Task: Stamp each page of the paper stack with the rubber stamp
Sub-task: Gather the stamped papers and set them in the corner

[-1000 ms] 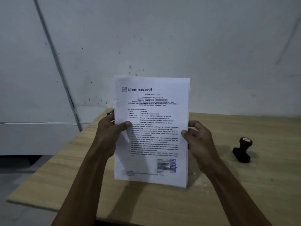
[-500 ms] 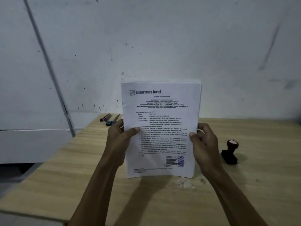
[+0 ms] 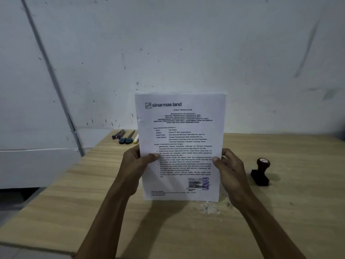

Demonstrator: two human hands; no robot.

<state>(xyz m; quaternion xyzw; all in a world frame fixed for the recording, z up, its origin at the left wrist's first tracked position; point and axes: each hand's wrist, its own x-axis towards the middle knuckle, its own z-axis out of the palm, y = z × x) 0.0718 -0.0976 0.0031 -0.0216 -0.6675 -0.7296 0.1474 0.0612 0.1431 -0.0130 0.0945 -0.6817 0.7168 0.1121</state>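
I read this as a plain office workspace. Evidence: a wood-grain table (image 3: 280,212) against a scuffed white wall (image 3: 186,43), carrying scissors (image 3: 127,138), pens (image 3: 118,134) and a rubber stamp (image 3: 261,171).

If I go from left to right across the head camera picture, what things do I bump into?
Pen → scissors → left hand → paper stack → right hand → rubber stamp, all over the wooden table.

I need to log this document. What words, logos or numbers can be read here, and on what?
"sinarmas land": beside a grey square logo, top of the white paper stack.
Heading and body text below: too blurred to read.
Blue ink stamp mark at bottom right: unreadable.
Black rubber stamp with brown knob: no readable text.
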